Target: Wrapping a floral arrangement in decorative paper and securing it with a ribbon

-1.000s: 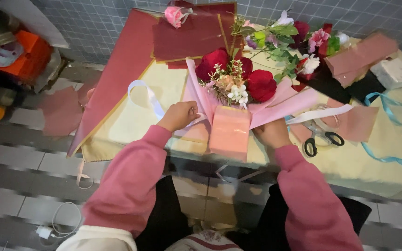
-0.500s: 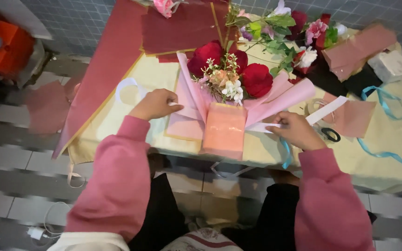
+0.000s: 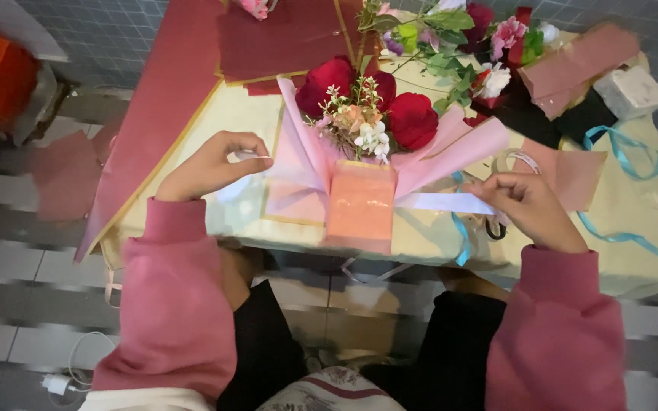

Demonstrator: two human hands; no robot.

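Head view: my left hand (image 3: 211,164) pinched white ribbon (image 3: 231,186); right hand (image 3: 531,209) pinched its other end; uneven pulling might tip the bouquet (image 3: 363,152) between them

Scissors (image 3: 494,227) mostly hidden under right hand (image 3: 531,209)
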